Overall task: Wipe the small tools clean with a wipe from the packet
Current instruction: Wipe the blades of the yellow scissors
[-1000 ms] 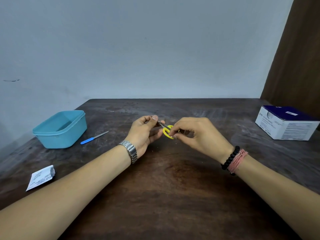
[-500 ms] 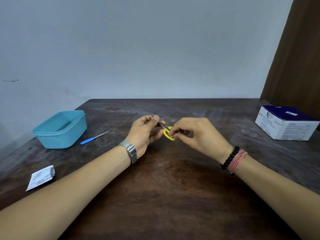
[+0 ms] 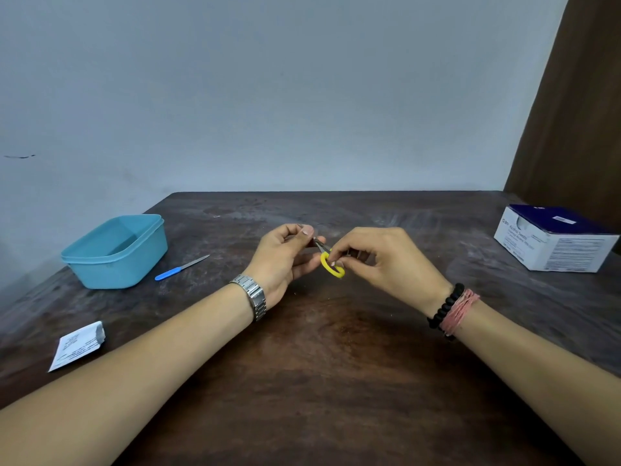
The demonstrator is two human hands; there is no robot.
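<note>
Above the table's (image 3: 336, 381) middle, the right hand (image 3: 386, 260) pinches the yellow loops of the scissors (image 3: 331, 264). The left hand (image 3: 285, 257) pinches the blades; a wipe there cannot be confirmed. Advised: draw along closed blades toward the tips, right grip steady.

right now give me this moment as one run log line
left hand pinches scissors blades | right hand holds yellow handle | file on table | wipe not visible
</note>
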